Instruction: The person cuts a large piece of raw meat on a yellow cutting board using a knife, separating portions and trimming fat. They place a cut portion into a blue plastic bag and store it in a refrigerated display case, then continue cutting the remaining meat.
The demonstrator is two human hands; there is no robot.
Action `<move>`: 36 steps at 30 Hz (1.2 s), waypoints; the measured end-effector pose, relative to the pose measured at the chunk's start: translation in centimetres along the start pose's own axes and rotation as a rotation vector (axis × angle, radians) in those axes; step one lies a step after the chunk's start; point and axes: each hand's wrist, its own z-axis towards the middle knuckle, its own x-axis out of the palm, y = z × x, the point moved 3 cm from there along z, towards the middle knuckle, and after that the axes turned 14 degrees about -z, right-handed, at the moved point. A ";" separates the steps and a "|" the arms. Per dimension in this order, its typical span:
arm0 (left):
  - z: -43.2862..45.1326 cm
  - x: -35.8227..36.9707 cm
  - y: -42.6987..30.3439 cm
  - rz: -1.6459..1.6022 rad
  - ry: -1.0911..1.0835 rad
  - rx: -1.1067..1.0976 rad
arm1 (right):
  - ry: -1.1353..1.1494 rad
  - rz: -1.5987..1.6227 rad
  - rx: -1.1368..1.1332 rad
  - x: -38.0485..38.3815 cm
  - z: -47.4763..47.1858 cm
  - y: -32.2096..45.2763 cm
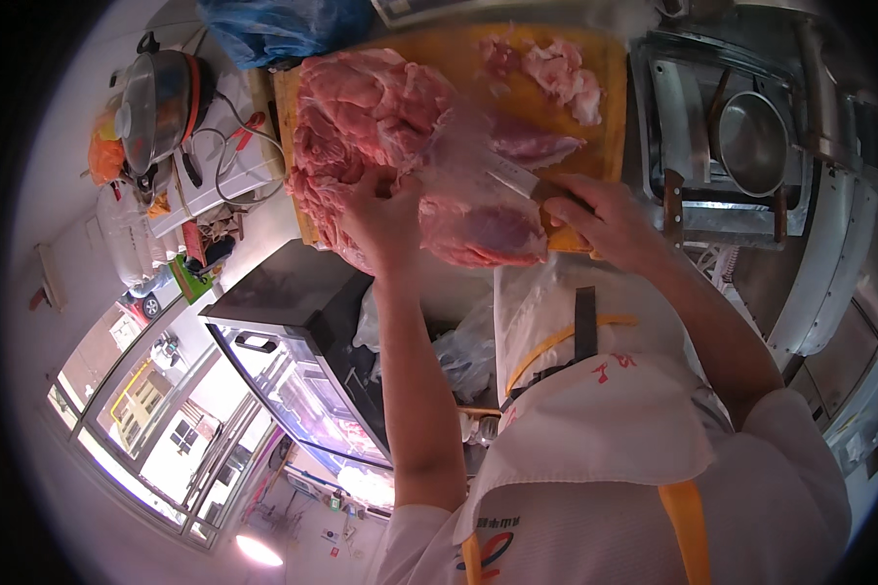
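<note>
A large slab of raw meat [369, 99] covers the left half of a yellow cutting board [607, 88]. My left hand [388, 219] presses on its near part, with the fingers curled into the flesh. My right hand [600, 216] grips the dark handle of a knife [512, 178]. Its steel blade points up and left, over the board between two pieces of meat. A rounded cut of meat [483, 232] lies at the board's near edge, below the blade. Beyond the blade sits a slimmer dark-red piece [530, 141]. Pale trimmings [565, 77] are scattered at the far right.
To the right, a steel pan [752, 145] rests in a metal basin, beside a wooden-handled tool [673, 208]. A blue plastic bag [285, 29] lies beyond the board. An electric pan with a glass lid [154, 110] and its cord stand left. A lit display cabinet [300, 365] stands lower left.
</note>
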 end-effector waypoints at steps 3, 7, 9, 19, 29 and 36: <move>0.8 -0.2 1.3 -0.073 0.019 -0.025 | -0.017 -0.076 -0.100 1.0 0.5 -0.3; 0.8 -0.6 2.5 -0.117 0.011 -0.034 | 0.037 -0.068 -0.098 1.4 0.5 -0.7; 0.5 -0.4 3.0 -0.153 0.014 -0.048 | 0.083 -0.103 -0.049 1.1 0.2 -0.3; -2.9 -0.3 0.7 -0.155 -0.136 0.018 | -0.077 -0.414 -0.444 -1.9 4.3 4.6; -2.5 -0.6 2.1 -0.349 0.033 0.033 | -0.098 -0.191 -0.145 -1.3 3.0 3.9; -3.4 -3.3 -2.2 -0.052 0.225 0.571 | -0.153 0.116 0.115 -1.8 -1.3 1.4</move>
